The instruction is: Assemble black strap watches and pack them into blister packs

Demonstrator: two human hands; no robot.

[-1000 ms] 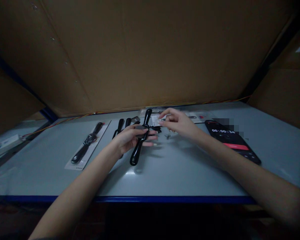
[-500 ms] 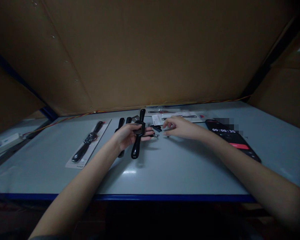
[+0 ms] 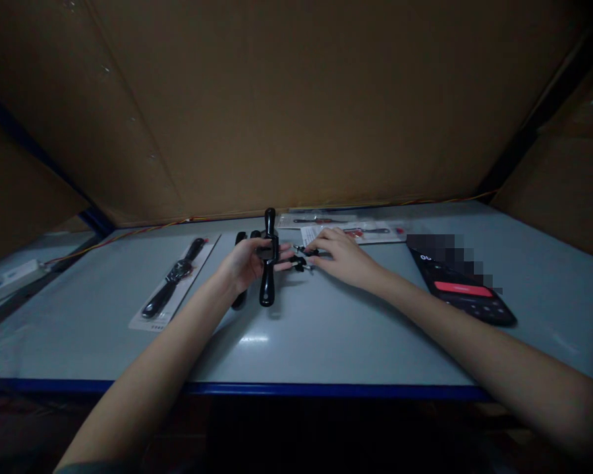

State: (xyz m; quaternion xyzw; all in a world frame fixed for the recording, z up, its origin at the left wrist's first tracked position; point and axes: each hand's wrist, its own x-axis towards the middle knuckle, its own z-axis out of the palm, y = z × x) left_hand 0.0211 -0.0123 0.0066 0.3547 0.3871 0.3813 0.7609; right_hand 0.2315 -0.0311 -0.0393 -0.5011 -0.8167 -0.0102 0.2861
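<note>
My left hand (image 3: 244, 264) is closed around the middle of a black spokeshave (image 3: 267, 289), thumb across its body. The tool is held upright in view, one handle pointing away and one towards me. My right hand (image 3: 350, 261) reaches in from the right, its thumb and fingertips drawn together at small black parts (image 3: 300, 264) and a metal screw (image 3: 298, 248). What those fingertips pinch is too small to make out. Behind my left hand, mostly hidden, lies another black spokeshave (image 3: 239, 301) on the table.
A packaged spokeshave (image 3: 167, 299) lies on a card at the left. Clear packets (image 3: 383, 236) with tools lie along the back. On the right is a phone (image 3: 462, 289) with a red button. A white power strip (image 3: 14, 283) sits far left, and a cardboard wall (image 3: 296, 118) closes the back.
My right hand has moved left and down onto the small parts, its fingers closing. The spokeshave in my left hand has shifted slightly left and stands straighter.
</note>
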